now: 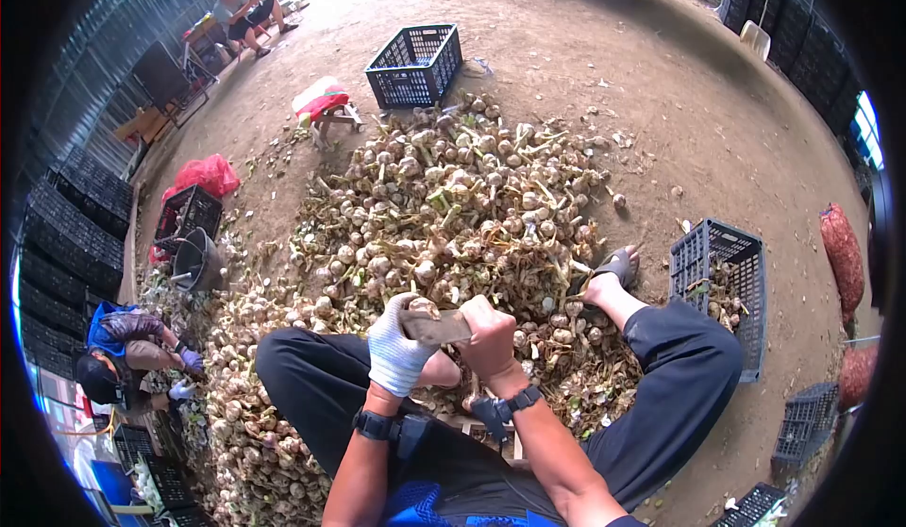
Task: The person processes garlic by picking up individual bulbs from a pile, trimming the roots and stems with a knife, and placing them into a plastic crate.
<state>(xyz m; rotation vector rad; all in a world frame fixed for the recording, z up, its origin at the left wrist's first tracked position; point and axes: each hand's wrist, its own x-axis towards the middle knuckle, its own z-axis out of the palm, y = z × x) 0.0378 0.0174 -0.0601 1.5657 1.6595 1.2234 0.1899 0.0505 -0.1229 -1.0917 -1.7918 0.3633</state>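
Note:
My left hand [400,343], in a white knit glove, is closed around a garlic bulb [424,307] at the middle of the view. My bare right hand [490,338] grips a knife with a broad grey blade [442,328]; its handle is hidden in the fist. The blade lies across the front of the gloved hand, close to the bulb; I cannot tell if it touches it. Both hands are above a large heap of garlic bulbs [453,216] with stalks, spread between and beyond my legs.
A black crate [415,83] stands behind the heap, beside a small stool with a red-and-white cover [321,98]. At my right is a crate with garlic scraps [722,234]. A bucket [193,261] and a crouching co-worker [132,352] are at left. Another person sits far back.

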